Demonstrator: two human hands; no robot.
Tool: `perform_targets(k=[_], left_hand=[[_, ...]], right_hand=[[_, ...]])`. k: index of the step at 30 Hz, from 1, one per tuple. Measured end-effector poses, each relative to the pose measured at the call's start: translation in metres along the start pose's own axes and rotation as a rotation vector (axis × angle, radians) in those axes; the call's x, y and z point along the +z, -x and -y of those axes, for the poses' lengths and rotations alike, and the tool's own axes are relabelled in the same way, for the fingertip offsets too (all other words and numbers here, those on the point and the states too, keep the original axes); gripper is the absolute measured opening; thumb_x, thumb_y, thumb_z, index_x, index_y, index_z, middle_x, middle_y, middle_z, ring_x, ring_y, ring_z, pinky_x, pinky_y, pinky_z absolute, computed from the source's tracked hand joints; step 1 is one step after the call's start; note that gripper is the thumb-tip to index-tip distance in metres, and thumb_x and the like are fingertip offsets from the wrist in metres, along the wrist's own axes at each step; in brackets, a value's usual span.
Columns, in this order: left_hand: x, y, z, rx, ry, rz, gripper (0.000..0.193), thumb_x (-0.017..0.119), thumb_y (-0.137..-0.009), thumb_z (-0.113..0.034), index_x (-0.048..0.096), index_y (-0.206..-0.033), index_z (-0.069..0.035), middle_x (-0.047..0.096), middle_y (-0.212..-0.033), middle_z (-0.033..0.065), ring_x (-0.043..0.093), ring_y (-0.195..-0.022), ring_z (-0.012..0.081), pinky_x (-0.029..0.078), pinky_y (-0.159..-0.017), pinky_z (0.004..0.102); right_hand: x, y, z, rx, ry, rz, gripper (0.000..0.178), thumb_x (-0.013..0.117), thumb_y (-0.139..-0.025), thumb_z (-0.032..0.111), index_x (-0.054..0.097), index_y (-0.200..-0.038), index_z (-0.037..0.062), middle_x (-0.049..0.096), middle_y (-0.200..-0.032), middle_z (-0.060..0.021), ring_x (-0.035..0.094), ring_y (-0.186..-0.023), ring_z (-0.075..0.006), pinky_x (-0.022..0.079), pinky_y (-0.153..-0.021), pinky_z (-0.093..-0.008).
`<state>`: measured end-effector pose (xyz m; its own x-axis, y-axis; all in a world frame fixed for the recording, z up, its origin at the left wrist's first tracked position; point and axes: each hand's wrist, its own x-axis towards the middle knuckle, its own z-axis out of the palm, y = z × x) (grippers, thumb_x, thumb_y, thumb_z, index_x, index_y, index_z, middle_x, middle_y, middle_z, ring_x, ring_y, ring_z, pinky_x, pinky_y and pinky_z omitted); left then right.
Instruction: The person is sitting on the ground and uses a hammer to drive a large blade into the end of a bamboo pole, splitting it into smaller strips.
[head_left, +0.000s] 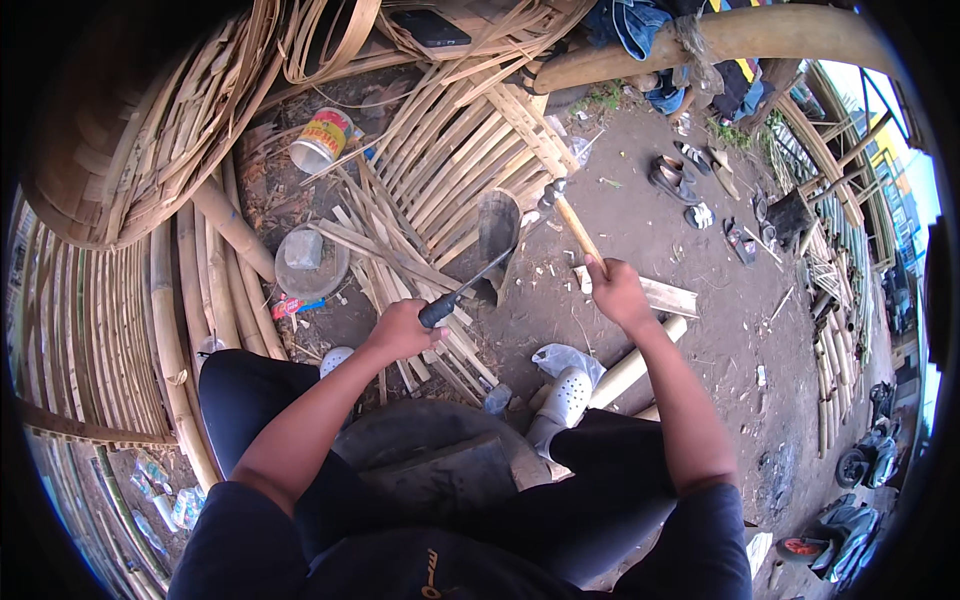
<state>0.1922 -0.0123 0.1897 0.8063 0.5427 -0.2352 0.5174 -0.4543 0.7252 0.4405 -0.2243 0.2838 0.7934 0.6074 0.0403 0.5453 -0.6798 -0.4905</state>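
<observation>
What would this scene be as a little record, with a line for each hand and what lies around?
Left hand: closed around a black-handled tool with a thin metal shaft
Right hand: gripping a hammer by its wooden handle
Ahead: bamboo slats
Ahead left: white, yellow and red bucket
Ahead right: footwear on bare ground
Right foot: white clog

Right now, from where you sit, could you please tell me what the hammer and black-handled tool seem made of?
Hammer: smooth, pale tan handle, probably wood; grey, glinting head, likely metal. Black-handled tool: dark grip, perhaps rubber or plastic; thin grey shaft, apparently metal.
</observation>
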Motion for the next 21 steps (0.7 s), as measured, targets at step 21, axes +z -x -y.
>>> perform_targets(k=[21], left_hand=[[0.015, -0.031, -0.010, -0.185, 0.031, -0.143, 0.033, 0.073, -0.070, -0.028, 0.065, -0.078, 0.004, 0.060, -0.058, 0.0131, 0.061, -0.053, 0.0222, 0.049, -0.057, 0.0355]], right_hand=[[-0.049, -0.029, 0.023, -0.294, -0.299, -0.426, 0.039, 0.051, -0.098, 0.027, 0.052, -0.073, -0.0029, 0.047, -0.050, -0.0146, 0.047, -0.044, -0.0196, 0.037, -0.045, -0.0374]])
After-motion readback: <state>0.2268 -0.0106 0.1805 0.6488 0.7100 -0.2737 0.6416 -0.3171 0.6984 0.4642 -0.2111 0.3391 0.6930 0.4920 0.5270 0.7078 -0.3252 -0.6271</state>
